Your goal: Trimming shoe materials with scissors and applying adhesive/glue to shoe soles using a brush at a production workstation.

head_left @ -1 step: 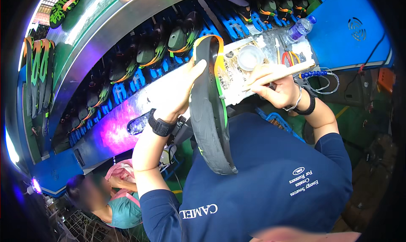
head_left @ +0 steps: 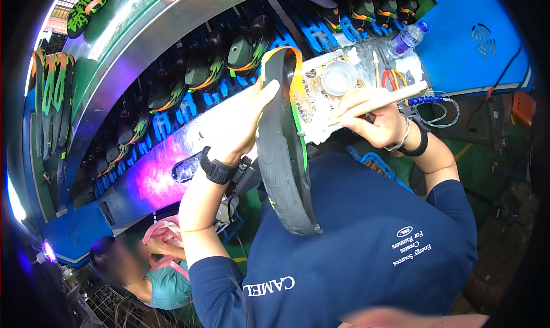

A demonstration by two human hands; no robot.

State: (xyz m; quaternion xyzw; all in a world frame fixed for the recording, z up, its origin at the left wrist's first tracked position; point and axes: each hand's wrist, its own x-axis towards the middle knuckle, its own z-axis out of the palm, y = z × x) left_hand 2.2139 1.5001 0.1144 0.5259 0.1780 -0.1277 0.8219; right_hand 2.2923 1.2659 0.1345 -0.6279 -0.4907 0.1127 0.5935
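My left hand (head_left: 240, 121) is wrapped round a shoe sole (head_left: 281, 161), black with an orange and green rim, held upright on edge in front of me. Its thumb presses the sole's side, while the other fingers are partly hidden. In my right hand (head_left: 375, 121) is a brush with a pale wooden handle (head_left: 401, 94), pinched between thumb and fingers. The brush's whitish end lies close to the sole's green rim; whether it touches cannot be made out. Just beyond that hand, a white cup (head_left: 338, 78) stands on a stained, printed board (head_left: 311, 96).
Black shoes (head_left: 204, 70) on blue racks line the curved conveyor beyond the bench. A clear bottle (head_left: 405, 40) and red-and-orange-handled tools (head_left: 392, 77) lie right of the cup. A blue panel (head_left: 470, 47) is at the right. Another person (head_left: 166, 285) sits at lower left.
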